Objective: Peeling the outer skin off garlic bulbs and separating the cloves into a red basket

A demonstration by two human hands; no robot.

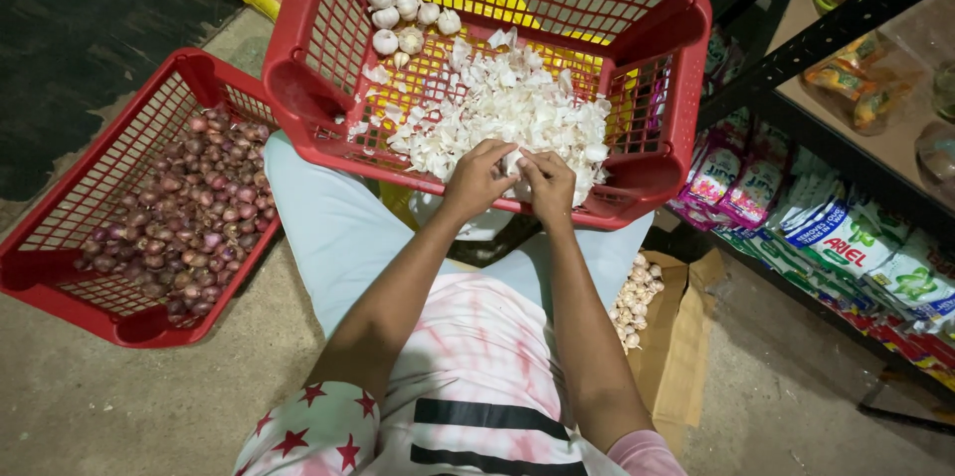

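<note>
Garlic [514, 162] is being peeled, held between left hand [479, 176] and right hand [550, 184] over a red basket [676, 68] of skins [497, 103]; stripping the remaining skin seems due.

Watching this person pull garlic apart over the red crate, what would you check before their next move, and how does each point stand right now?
1. Both hands meet over the crate: ok. The left hand and right hand touch at the fingertips above the red crate.
2. What they pinch: cannot tell; it looks like a white piece of garlic.
3. Skins land inside: ok. The pile of white garlic skins lies in the crate.
4. Whole bulbs left: ok. A few garlic bulbs sit in the far corner.
5. More supply: ok. Garlic shows in the cardboard box.
6. Onions kept apart: ok. The shallots fill their own crate.
</note>
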